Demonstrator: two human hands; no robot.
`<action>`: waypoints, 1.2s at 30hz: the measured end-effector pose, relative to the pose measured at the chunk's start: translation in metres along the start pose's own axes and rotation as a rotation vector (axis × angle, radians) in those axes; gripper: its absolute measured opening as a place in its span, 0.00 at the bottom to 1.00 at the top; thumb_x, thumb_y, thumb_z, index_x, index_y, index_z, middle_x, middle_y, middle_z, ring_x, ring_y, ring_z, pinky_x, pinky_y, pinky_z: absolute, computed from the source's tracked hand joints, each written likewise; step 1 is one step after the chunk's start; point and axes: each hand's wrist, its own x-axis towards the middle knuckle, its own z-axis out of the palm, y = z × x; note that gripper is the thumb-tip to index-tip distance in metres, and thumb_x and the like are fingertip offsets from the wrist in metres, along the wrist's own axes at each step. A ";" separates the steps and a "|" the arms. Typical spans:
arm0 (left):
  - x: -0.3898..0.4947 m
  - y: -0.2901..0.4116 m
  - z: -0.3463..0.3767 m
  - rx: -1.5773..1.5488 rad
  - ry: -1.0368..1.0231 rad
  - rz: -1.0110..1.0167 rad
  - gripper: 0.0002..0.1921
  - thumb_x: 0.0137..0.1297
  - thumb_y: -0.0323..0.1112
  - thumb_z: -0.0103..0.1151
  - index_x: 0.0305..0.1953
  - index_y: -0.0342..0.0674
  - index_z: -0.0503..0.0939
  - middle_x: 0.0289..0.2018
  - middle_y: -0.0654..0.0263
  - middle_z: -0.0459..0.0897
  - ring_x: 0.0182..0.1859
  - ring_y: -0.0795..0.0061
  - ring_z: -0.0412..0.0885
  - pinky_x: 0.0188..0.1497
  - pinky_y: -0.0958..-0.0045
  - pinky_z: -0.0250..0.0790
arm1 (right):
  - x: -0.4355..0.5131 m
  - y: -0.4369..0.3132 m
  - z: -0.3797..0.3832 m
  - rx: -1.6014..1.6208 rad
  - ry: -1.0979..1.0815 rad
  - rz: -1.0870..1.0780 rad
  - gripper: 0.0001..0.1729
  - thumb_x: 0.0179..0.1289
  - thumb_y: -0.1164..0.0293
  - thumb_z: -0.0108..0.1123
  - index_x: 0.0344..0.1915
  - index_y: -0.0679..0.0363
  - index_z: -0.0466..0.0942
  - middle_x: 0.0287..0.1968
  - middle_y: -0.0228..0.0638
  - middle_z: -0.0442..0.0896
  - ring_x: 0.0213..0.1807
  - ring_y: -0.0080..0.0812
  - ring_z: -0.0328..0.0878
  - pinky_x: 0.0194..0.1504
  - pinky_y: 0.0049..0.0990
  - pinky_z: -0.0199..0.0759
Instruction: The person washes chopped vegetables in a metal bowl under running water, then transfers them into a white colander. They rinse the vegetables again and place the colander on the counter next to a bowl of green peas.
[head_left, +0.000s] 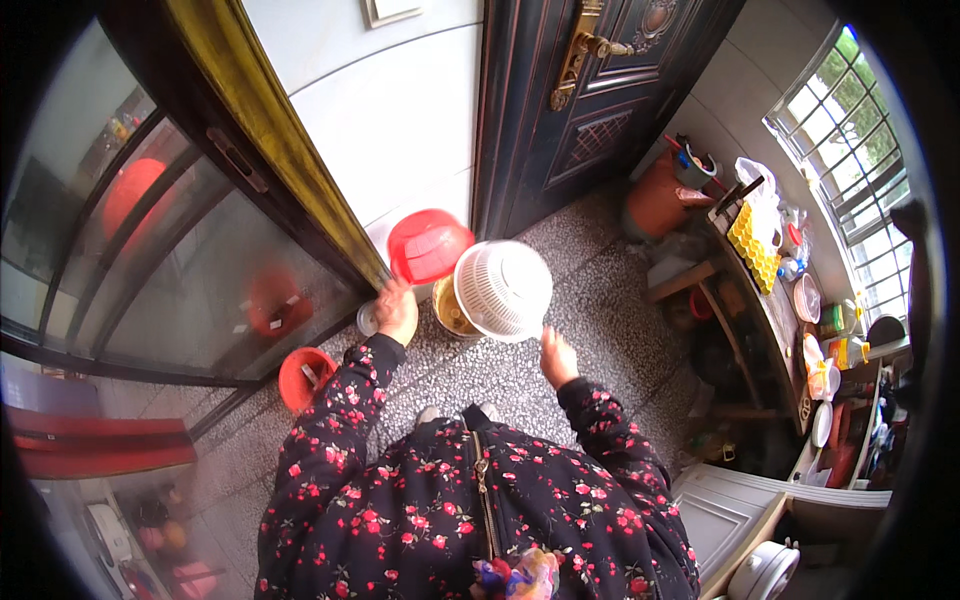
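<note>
My left hand (397, 310) grips the near edge of a red plastic basin (429, 246), which is tilted in front of the white tiled wall. In my right hand (558, 357) is the rim of a white slotted plastic colander (504, 289), its rounded base turned up. Below and partly behind the colander, a round container (452, 307) stands on the speckled floor; the colander covers part of it, and its contents cannot be made out. A small round pale object (367, 319) lies left of my left hand.
A red basin (306, 381) sits by the glass sliding door (247, 300) at left. Ahead is a dark panelled door (600, 112). On the right, a wooden table (776, 330) bears a yellow egg tray (753, 249) and bottles, with an orange bin (660, 199) beyond.
</note>
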 end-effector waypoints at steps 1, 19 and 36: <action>0.004 -0.004 0.001 -0.074 -0.013 -0.076 0.10 0.61 0.31 0.47 0.42 0.35 0.73 0.37 0.55 0.79 0.42 0.58 0.79 0.41 0.61 0.73 | -0.010 0.006 0.008 0.021 -0.048 0.076 0.13 0.58 0.74 0.49 0.44 0.62 0.70 0.30 0.51 0.78 0.30 0.52 0.79 0.33 0.45 0.74; -0.142 -0.031 -0.118 -1.948 -0.106 -0.658 0.16 0.69 0.49 0.48 0.43 0.42 0.69 0.24 0.67 0.73 0.19 0.77 0.69 0.18 0.79 0.60 | 0.005 -0.061 -0.004 1.841 -0.871 0.311 0.14 0.69 0.65 0.51 0.47 0.63 0.72 0.16 0.27 0.69 0.14 0.20 0.64 0.17 0.20 0.60; -0.234 -0.109 -0.121 -1.777 0.430 -0.714 0.21 0.62 0.31 0.60 0.54 0.41 0.65 0.32 0.71 0.74 0.24 0.83 0.73 0.21 0.83 0.66 | -0.095 -0.232 -0.007 1.697 -1.274 0.139 0.12 0.67 0.65 0.56 0.44 0.62 0.74 0.16 0.26 0.70 0.12 0.20 0.64 0.15 0.20 0.57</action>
